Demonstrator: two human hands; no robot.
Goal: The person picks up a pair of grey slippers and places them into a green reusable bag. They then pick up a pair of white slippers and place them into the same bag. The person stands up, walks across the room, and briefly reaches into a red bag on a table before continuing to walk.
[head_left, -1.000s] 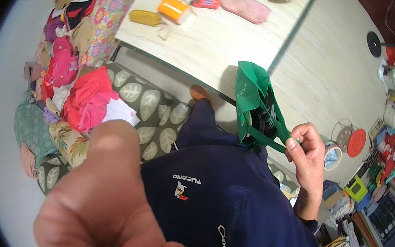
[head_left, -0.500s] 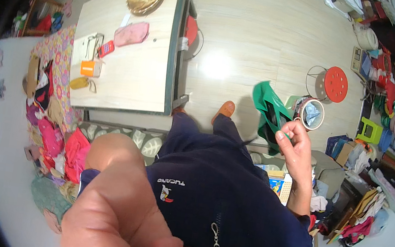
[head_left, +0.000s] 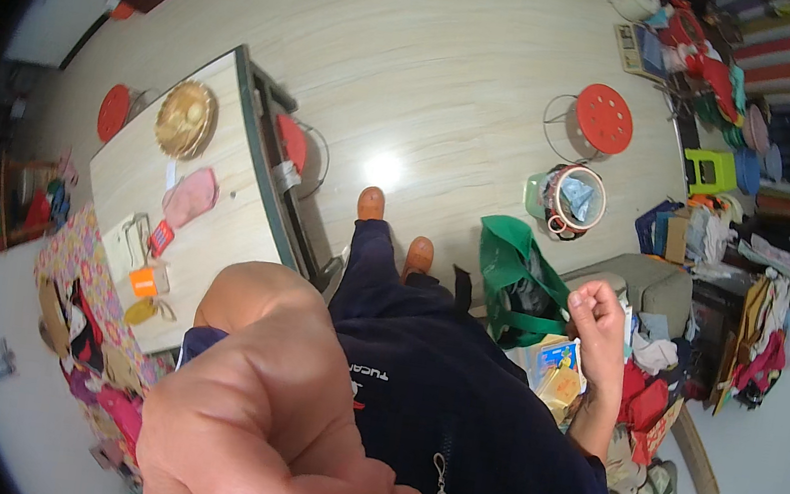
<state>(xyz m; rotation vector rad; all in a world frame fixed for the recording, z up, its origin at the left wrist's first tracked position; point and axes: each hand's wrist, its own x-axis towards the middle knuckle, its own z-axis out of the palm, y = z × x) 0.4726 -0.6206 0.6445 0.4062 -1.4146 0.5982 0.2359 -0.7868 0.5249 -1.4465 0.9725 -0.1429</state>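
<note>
A green bag (head_left: 507, 258) hangs from my right hand (head_left: 601, 329), whose thumb and fingers pinch it at the edge by a strap. The bag's mouth gapes, and something dark shows inside. My left hand (head_left: 287, 439) is very large and close in the lower left of the head view. Its fingers are curled closed, and whatever they hold, if anything, is hidden. Just below the bag, beside my right wrist, lie a blue picture packet (head_left: 557, 354) and a yellowish item (head_left: 559, 386).
A white-topped table (head_left: 225, 163) on the left bears a woven basket (head_left: 186, 120), a pink pouch (head_left: 191, 197) and an orange-and-white box (head_left: 148, 281). A bin (head_left: 595, 199) and a red stool (head_left: 604, 119) stand beyond the bag. Piled clothes (head_left: 646, 399) lie at right.
The view has turned, so the table sits lower and further left. The green bag hangs wider open, lower beside my right hand. My left hand stays curled close up.
</note>
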